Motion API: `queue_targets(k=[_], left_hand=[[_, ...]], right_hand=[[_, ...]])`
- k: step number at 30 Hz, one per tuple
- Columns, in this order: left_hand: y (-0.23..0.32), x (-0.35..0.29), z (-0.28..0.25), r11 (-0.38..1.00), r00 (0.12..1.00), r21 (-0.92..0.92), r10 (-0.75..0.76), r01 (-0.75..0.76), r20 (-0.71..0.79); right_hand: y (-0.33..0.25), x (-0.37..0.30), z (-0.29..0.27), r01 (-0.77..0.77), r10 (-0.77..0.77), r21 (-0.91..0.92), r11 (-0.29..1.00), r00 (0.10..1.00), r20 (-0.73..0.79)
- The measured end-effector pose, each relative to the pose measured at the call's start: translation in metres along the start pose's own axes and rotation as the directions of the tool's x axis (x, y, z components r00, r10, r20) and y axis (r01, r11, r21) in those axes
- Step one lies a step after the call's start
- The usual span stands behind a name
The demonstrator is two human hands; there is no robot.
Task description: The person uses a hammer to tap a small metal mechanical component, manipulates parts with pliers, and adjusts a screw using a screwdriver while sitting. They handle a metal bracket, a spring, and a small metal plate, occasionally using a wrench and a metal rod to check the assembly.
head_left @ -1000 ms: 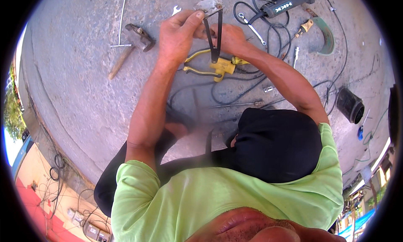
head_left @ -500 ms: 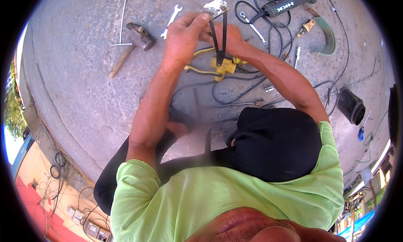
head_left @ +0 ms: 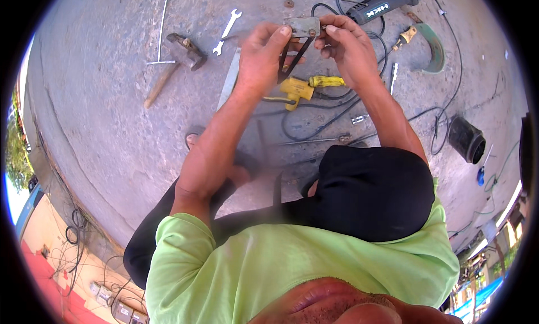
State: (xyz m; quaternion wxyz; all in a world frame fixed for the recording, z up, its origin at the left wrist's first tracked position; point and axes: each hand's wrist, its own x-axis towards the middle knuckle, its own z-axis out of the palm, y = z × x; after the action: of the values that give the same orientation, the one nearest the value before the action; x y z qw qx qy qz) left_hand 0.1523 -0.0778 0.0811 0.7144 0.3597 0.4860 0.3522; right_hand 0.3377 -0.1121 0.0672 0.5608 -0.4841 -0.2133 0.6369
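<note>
A metal bracket (head_left: 303,26) with a grey, worn plate and two dark arms meeting in a V is held up off the ground. My left hand (head_left: 261,54) grips its left end, thumb on the plate. At its right end my right hand (head_left: 351,51) pinches, thumb against fingers; a small piece there is too small to name. Below the bracket lie a yellow socket block (head_left: 297,91) and a yellow-handled tool (head_left: 327,81). Part of a yellow-and-black plier handle (head_left: 276,100) shows beside the block. A flat metal strip (head_left: 227,82) lies by my left forearm.
On the concrete ground, an open-end wrench (head_left: 228,32) and a hammer (head_left: 188,51) lie to the left. A corded power tool (head_left: 387,5), a curved green guard (head_left: 435,49) and a black cup-shaped part (head_left: 467,140) are on the right. Cables (head_left: 337,105) run across.
My right hand has moved out from behind the left to the bracket's right end. The bracket has turned, its plate now between my hands. The ring wrench near the power tool no longer shows.
</note>
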Motion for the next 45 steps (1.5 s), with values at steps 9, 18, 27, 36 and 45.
queue_targets(k=[9,18,27,36,45], left_hand=[[0.008,-0.007,0.013,0.973,0.958,-0.13,-0.155,0.19,0.24],[0.001,-0.01,0.013,0.839,0.846,-0.275,-0.338,0.47,0.413],[0.001,-0.021,0.023,0.89,0.91,-0.295,-0.244,0.348,0.336],[-0.011,-0.02,0.018,0.88,0.917,-0.358,-0.18,0.311,0.355],[-0.013,-0.019,0.015,0.909,0.942,-0.299,-0.218,0.291,0.254]], right_hand=[[0.002,-0.006,-0.018,0.06,-0.059,-0.035,0.998,0.998,0.036],[-0.003,-0.001,-0.022,-0.058,0.035,0.109,0.992,0.979,0.203],[-0.007,0.0,-0.019,-0.049,0.023,0.09,0.995,0.964,0.266],[-0.009,0.0,-0.022,-0.015,0.0,0.056,0.998,0.969,0.248],[-0.029,-0.008,-0.024,0.305,-0.341,-0.436,0.847,0.94,-0.006]])
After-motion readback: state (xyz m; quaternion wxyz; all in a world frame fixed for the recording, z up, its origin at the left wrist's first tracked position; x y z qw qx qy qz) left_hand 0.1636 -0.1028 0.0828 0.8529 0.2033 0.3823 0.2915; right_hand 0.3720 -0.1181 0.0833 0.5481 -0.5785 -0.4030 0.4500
